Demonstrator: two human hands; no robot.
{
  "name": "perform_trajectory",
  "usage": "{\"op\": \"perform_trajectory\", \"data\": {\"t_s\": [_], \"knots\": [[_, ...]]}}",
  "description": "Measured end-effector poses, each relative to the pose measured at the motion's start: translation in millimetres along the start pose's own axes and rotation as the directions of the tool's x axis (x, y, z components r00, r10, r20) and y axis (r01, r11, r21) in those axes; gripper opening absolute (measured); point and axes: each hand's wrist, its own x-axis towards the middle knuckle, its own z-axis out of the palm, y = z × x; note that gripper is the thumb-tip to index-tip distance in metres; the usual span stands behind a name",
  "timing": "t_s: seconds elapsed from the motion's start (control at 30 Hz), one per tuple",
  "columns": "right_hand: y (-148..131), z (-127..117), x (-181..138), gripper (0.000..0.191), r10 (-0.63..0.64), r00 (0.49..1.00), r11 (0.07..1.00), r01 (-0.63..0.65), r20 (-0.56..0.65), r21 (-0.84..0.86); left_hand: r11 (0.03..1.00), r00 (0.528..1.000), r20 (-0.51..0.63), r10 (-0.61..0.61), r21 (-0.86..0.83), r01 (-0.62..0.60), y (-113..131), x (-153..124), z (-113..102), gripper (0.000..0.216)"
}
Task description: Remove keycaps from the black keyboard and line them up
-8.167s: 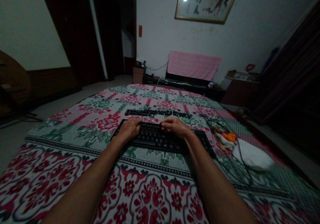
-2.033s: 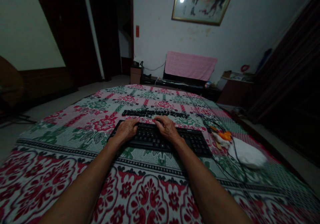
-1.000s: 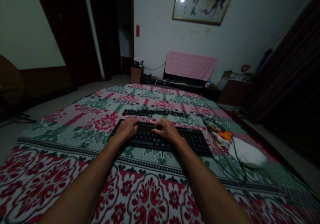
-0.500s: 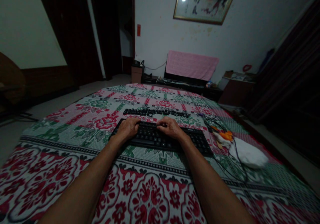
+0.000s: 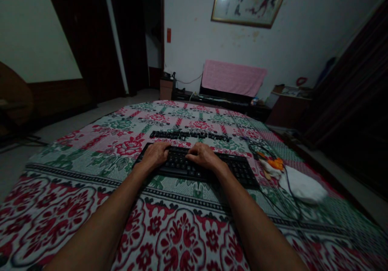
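Note:
A black computer keyboard point(image 5: 178, 167) lies on the flowered bedspread in front of me. My left hand point(image 5: 156, 154) is closed around its left part, with the thumb on top and the fingertips hidden at the far edge. Over the middle keys rests my right hand point(image 5: 202, 155), its fingers curled and pressed together. Whatever those fingertips may hold is hidden or too small to name. Just beyond the keyboard runs a row of small black pieces point(image 5: 189, 135) that look like loose keycaps.
The patterned bedspread point(image 5: 178, 230) covers the bed beneath everything. To the right lie a coiled black cable point(image 5: 292, 188), an orange item point(image 5: 275, 163) and a white bundle point(image 5: 304, 185). A pink cloth point(image 5: 233, 78) hangs over a flat screen by the far wall.
My right hand has shifted slightly left across the keys. My left hand stays in place on the keyboard, and the row of black pieces looks unchanged.

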Motion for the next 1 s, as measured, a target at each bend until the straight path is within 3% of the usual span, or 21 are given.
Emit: {"op": "perform_trajectory", "data": {"t_s": [0.1, 0.2, 0.33, 0.43, 0.57, 0.77, 1.0], "knots": [[-1.8, -5.0, 1.0, 0.029, -0.010, 0.997, 0.997, 0.016, -0.082, 0.070, 0.997, 0.994, -0.103, 0.047, -0.061, -0.053, 3.7, 1.3, 2.4, 0.036], [-3.3, -10.0, 2.7, 0.036, -0.028, 0.995, 0.984, 0.045, -0.100, 0.171, 0.957, 0.972, -0.178, 0.151, -0.220, -0.189, 15.8, 2.4, -0.9, 0.038], [-2.7, -11.4, 3.8, 0.039, -0.025, 0.999, 0.954, 0.037, -0.046, 0.297, 0.780, 0.948, -0.169, 0.269, -0.540, -0.317, 35.6, 0.4, -10.0, 0.037], [-0.5, -9.9, 3.0, 0.038, -0.033, 0.999, 0.936, 0.034, -0.008, 0.351, 0.662, 0.965, -0.102, 0.244, -0.710, -0.242, 42.5, -2.4, -12.6, 0.036], [1.0, -10.0, 0.8, 0.041, -0.042, 0.997, 0.917, 0.015, 0.060, 0.398, 0.562, 0.976, -0.003, 0.217, -0.817, -0.127, 43.0, -3.8, -12.2, 0.035], [-2.9, -12.3, -0.7, 0.044, -0.016, 0.998, 0.913, -0.010, 0.062, 0.408, 0.533, 0.985, -0.016, 0.169, -0.840, -0.105, 44.4, -3.7, -15.6, 0.029], [-4.1, -10.2, -0.1, 0.045, 0.013, 1.000, 0.914, -0.023, 0.029, 0.406, 0.466, 0.979, 0.020, 0.202, -0.881, -0.078, 42.1, -3.6, -13.6, 0.028]]}}
